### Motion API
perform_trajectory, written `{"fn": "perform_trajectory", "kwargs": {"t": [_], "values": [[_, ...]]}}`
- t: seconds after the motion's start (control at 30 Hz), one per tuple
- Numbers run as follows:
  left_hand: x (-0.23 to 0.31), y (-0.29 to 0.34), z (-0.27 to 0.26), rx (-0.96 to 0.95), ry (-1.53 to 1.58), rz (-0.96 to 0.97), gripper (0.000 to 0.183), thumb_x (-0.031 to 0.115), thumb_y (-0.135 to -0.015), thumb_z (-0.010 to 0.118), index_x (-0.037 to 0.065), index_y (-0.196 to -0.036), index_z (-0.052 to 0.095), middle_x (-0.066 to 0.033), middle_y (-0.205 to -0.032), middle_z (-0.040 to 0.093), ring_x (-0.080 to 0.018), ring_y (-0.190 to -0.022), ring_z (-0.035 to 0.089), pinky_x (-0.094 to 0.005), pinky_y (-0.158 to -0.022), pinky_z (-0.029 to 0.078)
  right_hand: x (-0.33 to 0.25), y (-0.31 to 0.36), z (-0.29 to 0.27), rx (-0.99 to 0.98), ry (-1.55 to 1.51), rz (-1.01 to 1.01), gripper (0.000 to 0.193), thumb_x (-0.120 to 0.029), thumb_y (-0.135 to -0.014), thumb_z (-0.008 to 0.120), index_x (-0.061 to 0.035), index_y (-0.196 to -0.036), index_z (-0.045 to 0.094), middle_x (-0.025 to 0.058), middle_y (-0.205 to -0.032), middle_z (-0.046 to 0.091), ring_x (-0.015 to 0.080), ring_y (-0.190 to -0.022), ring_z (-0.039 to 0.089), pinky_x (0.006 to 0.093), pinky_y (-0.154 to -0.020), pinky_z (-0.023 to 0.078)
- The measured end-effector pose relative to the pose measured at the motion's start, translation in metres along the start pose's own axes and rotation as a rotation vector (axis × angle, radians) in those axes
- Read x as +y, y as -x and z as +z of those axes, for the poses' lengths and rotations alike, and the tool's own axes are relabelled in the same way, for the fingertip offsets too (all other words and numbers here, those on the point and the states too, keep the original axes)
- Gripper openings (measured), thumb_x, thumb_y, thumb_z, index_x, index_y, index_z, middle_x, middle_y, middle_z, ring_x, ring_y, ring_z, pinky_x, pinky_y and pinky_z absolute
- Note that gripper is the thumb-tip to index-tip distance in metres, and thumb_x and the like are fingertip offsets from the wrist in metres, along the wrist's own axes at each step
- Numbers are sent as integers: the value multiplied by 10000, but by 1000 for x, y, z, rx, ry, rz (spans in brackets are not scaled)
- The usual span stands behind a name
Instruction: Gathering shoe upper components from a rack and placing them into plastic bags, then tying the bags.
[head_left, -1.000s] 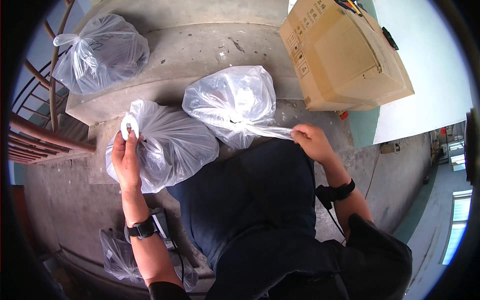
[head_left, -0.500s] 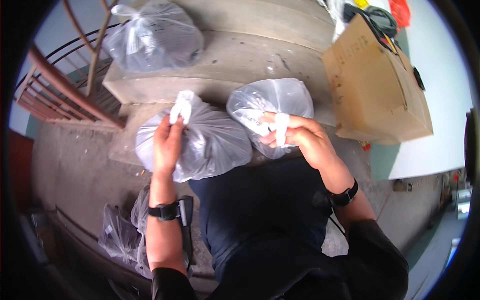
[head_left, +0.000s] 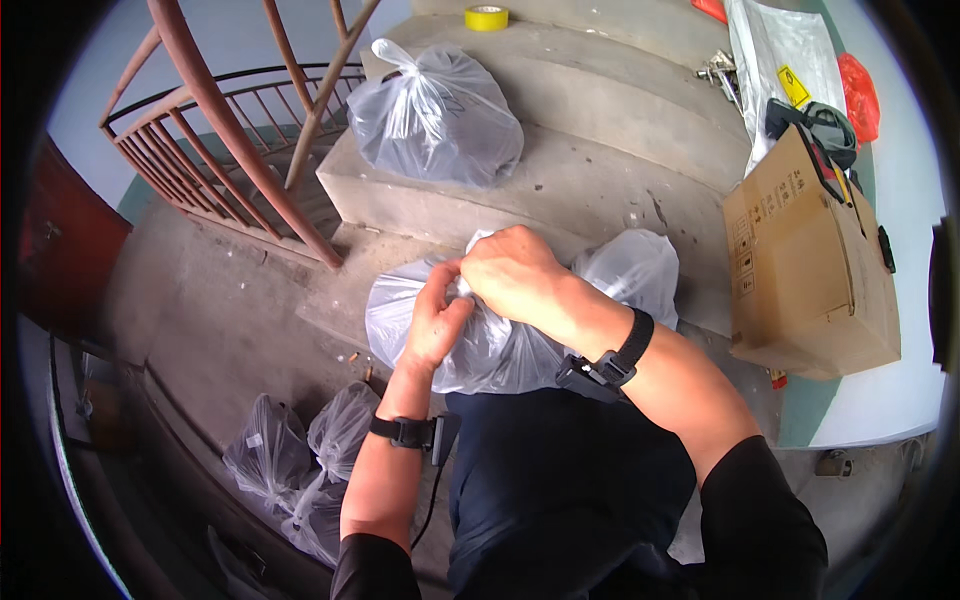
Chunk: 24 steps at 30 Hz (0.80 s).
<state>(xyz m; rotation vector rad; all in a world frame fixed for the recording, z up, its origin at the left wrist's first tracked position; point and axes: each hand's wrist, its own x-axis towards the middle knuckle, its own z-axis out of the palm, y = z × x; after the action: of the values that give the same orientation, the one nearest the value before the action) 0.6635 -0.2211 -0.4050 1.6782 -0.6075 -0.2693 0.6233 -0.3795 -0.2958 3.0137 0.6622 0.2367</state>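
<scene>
Both of my hands meet at the gathered top of a filled translucent plastic bag (head_left: pixel 500 358) on the low step in front of me. My left hand (head_left: pixel 432 325) pinches at the bunched plastic from the left side. Reaching across from the right, my right hand (head_left: pixel 512 272) is closed on the same bag top, its fingertips mostly hidden behind its own back. Just right of it, a second plastic bag (head_left: pixel 640 262) rests on the step, partly covered by my right forearm. Black straps with small devices circle both wrists.
Another tied bag (head_left: pixel 435 120) sits one step up, beside the reddish railing (head_left: pixel 225 125). Yellow tape (head_left: pixel 487 17) lies higher. A cardboard box (head_left: pixel 800 260) with tools on top stands right, against the wall. Several bags (head_left: pixel 320 450) lie on the floor, lower left.
My right hand has left the right-hand bag and crossed leftward to join my left hand at the left bag's top. The view has shifted, so the surroundings appear farther right and lower.
</scene>
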Motion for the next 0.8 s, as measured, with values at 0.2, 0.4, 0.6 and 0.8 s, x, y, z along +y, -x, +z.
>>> {"fn": "perform_trajectory", "kwargs": {"t": [0.2, 0.4, 0.6, 0.8], "values": [[66, -1, 21, 127, -189, 424, 834, 39, -799, 696, 27, -1534, 303, -168, -1487, 434, -244, -1390, 400, -396, -1130, 352, 4, -4, -35, 54, -126, 120, 85, -92, -721, 651, -20, -713, 698, 168, -775, 707, 328, -740, 709, 440, -641, 545], [16, -22, -5, -169, 280, 34, 380, 137, -934, 674, 33, -1283, 566, -78, -1170, 640, -186, -1127, 592, -348, -1001, 441, 17, -13, -21, 419, -410, 193, 134, -141, -793, 642, -63, -887, 697, 150, -761, 707, 329, -733, 707, 455, -646, 548], [-6, -30, -15, -186, -611, 266, 161, 156, -926, 621, 19, -950, 703, -181, -904, 690, -405, -904, 628, -454, -829, 503, 43, -25, 0, 426, -512, 341, 197, -144, -817, 659, -108, -1005, 704, 99, -782, 710, 261, -749, 710, 376, -647, 536], [-24, -6, -2, 4, -511, 268, 246, 238, -948, 618, 44, -818, 694, -157, -793, 667, -393, -835, 614, -481, -815, 467, 103, -92, -8, 140, -1251, -85, 551, -91, -898, 655, -57, -1420, 482, 57, -1212, 610, 131, -1104, 570, 319, -945, 499]]}}
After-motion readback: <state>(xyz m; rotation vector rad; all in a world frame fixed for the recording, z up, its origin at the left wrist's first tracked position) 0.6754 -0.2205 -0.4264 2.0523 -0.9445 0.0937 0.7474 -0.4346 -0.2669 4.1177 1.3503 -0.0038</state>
